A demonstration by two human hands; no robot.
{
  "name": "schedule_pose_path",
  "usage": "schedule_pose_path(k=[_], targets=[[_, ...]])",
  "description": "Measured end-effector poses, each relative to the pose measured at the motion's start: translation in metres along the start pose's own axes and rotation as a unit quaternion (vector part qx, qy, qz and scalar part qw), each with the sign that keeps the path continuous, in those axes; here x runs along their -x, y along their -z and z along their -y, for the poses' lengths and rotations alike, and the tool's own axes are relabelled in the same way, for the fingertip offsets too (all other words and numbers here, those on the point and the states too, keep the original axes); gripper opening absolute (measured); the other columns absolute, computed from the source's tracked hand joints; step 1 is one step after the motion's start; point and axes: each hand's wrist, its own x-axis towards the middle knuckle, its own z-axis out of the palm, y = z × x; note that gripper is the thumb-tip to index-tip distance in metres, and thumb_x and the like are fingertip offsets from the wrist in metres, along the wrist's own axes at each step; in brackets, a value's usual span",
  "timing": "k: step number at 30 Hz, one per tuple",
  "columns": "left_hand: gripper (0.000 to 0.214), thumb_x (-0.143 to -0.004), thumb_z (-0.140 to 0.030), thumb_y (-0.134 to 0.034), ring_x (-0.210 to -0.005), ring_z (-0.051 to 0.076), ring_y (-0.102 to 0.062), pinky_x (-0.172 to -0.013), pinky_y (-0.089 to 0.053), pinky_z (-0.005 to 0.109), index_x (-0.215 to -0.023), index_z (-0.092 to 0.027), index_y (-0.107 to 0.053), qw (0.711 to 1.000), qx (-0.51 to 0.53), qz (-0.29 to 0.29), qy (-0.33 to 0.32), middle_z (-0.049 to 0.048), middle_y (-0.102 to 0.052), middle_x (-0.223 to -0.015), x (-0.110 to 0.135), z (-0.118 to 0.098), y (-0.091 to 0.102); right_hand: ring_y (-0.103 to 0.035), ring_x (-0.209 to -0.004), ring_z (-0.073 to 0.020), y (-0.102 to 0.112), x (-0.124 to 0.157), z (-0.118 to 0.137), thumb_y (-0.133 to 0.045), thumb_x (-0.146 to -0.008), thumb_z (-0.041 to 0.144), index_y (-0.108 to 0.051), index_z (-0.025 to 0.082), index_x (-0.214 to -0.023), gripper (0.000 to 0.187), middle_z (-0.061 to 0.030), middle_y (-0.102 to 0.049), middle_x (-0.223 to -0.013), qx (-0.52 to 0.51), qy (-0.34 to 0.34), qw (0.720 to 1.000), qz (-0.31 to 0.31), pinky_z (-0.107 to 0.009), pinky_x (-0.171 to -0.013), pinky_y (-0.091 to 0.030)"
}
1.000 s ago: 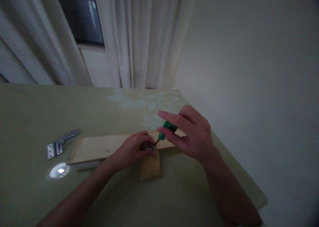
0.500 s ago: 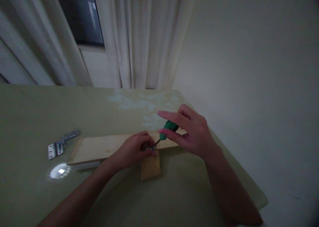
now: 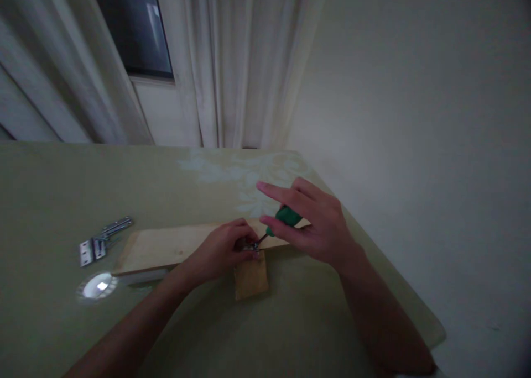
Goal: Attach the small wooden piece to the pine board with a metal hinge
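Note:
A long pale wooden board (image 3: 166, 246) lies across the table, with a small wooden block (image 3: 250, 277) butted against its near edge. My left hand (image 3: 222, 251) is closed, pinching a small metal piece (image 3: 250, 247) where board and block meet. My right hand (image 3: 313, 223) grips a green-handled screwdriver (image 3: 286, 218). The index finger is stretched out, and the tip of the tool is set on the metal piece beside my left fingers.
Several loose metal hinges (image 3: 99, 240) lie on the olive table (image 3: 62, 190) left of the board. A bright light reflection (image 3: 97, 285) sits near them. The table's right edge runs close behind my right forearm. Curtains (image 3: 232, 63) and a window (image 3: 133, 27) stand behind.
My right hand has shifted slightly left and down, rolling the screwdriver handle between its fingers. The left hand and the wood have stayed put.

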Motion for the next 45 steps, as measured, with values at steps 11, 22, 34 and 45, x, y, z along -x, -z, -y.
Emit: schedule_pose_path(k=[11,22,34,45], targets=[[0.012,-0.090,-0.030,-0.079,-0.077,0.014,-0.057,-0.069,-0.040,0.026,-0.095,-0.021,-0.073,1.000,0.005,0.007,0.005,-0.0009,-0.062,-0.095,-0.001,-0.003,0.002,-0.067,-0.129,-0.0214,0.007,0.001,0.003,-0.048,-0.110,0.025,-0.029,0.033,-0.168,0.062,-0.0079,-0.060,-0.155,-0.232,-0.076,0.967,0.076,-0.037,-0.103,-0.058],[0.014,-0.092,-0.034,-0.077,-0.076,0.014,-0.057,-0.069,-0.041,0.026,-0.095,-0.021,-0.073,1.000,0.018,0.009,0.006,-0.0004,-0.061,-0.094,-0.001,-0.001,0.000,-0.054,-0.145,-0.0255,0.001,0.000,0.005,-0.041,-0.110,0.026,-0.028,0.027,-0.169,0.060,-0.0121,-0.043,-0.168,-0.222,-0.056,0.971,0.074,-0.045,-0.114,-0.052],[0.012,-0.091,-0.032,-0.078,-0.076,0.014,-0.056,-0.068,-0.040,0.026,-0.095,-0.021,-0.074,1.000,0.017,0.008,0.006,-0.0017,-0.060,-0.091,0.000,0.001,0.000,-0.066,-0.124,-0.0263,0.001,0.000,0.003,-0.051,-0.109,0.034,-0.037,0.022,-0.165,0.059,-0.0146,-0.065,-0.141,-0.132,-0.033,0.989,0.058,-0.045,-0.105,-0.055],[0.012,-0.090,-0.031,-0.076,-0.079,0.016,-0.058,-0.071,-0.041,0.028,-0.098,-0.022,-0.074,1.000,0.017,0.003,0.009,-0.0008,-0.062,-0.092,0.000,0.000,-0.001,-0.070,-0.088,-0.0214,-0.004,0.001,0.003,-0.067,-0.102,0.036,-0.070,0.016,-0.133,0.037,-0.0072,-0.074,-0.094,0.026,0.003,0.999,-0.033,-0.035,-0.082,-0.058]])
